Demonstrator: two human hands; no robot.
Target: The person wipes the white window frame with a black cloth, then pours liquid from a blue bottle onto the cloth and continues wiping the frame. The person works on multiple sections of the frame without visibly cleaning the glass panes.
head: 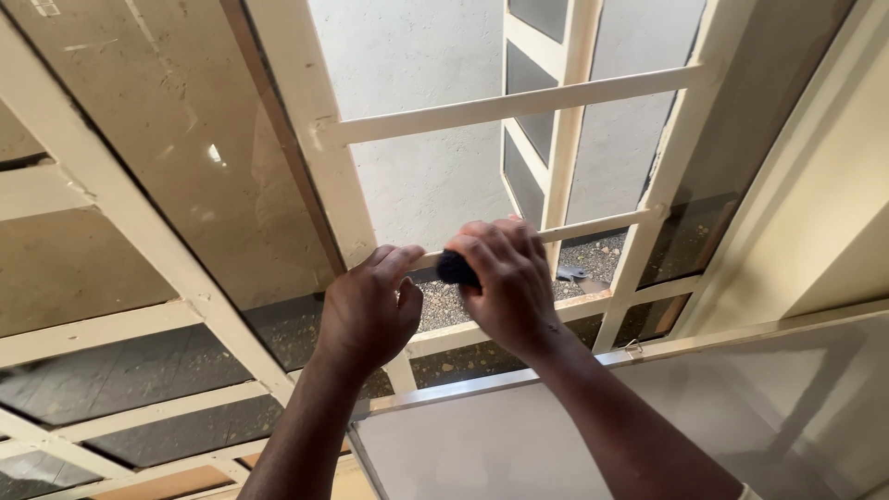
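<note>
You have two hands at the window grille: your left hand (pixel 369 310) and right hand (pixel 505 278). One dark pad (pixel 454 268). Two horizontal cream bars (pixel 519 104) cross the open pane.

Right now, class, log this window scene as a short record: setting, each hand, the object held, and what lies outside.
Setting: cream metal window frame with horizontal bars
Left hand: fingers resting on the lower bar
Right hand: closed around a small dark object, held against the same bar
Object: dark, rounded; kind unclear
Outside: pale wall, gravel ground
</note>
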